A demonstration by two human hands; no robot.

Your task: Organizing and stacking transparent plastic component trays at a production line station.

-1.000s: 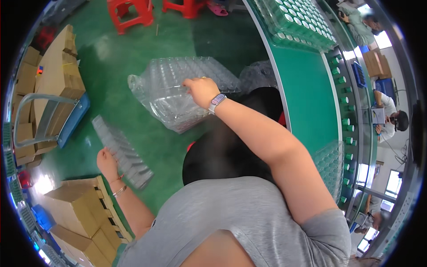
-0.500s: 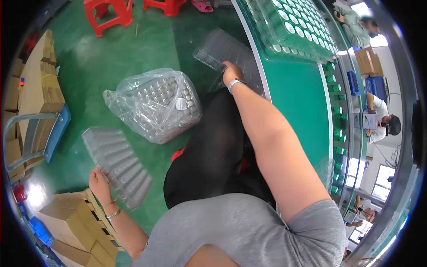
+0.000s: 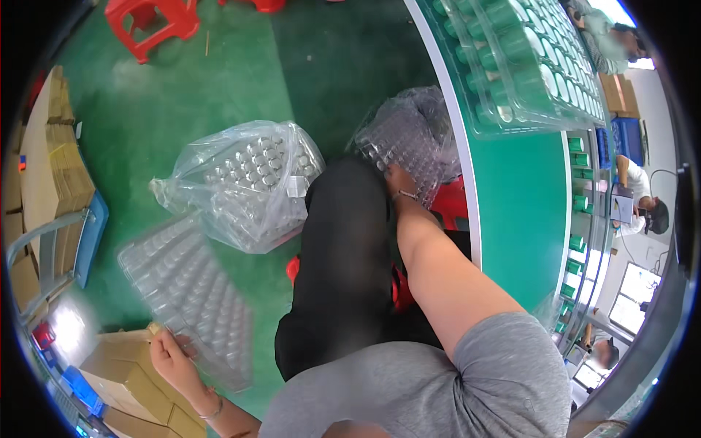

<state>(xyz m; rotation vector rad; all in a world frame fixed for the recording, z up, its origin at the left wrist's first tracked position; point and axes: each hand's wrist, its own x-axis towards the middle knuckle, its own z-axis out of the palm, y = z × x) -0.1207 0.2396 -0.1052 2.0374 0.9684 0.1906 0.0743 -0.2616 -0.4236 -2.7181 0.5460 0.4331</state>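
Note:
My left hand (image 3: 174, 361) is closed on the lower left edge of a clear plastic tray (image 3: 193, 292) with rows of round pockets. This tray hangs tilted above the green floor, left of my legs. Beside my right knee, my right hand (image 3: 398, 180) grips the near edge of another clear pocketed tray (image 3: 401, 142); its fingertips are partly hidden. Crumpled clear plastic (image 3: 432, 106) lies around that second tray, next to the table's edge. A knotted clear bag (image 3: 248, 182) filled with silvery round caps or cups rests on the floor between the two trays.
The green-topped table (image 3: 515, 204) stands on my right, bearing stacked clear trays of green, white-topped containers (image 3: 540, 66). Green containers (image 3: 577, 202) line a conveyor behind it. Cardboard boxes (image 3: 124, 372), a loaded blue trolley (image 3: 93, 233) and a red stool (image 3: 157, 25) are to the left. Co-workers sit far right.
My right hand has come back toward my knee, drawing the clear tray nearer. The left hand's tray has turned to show its pockets more fully. The view has shifted slightly.

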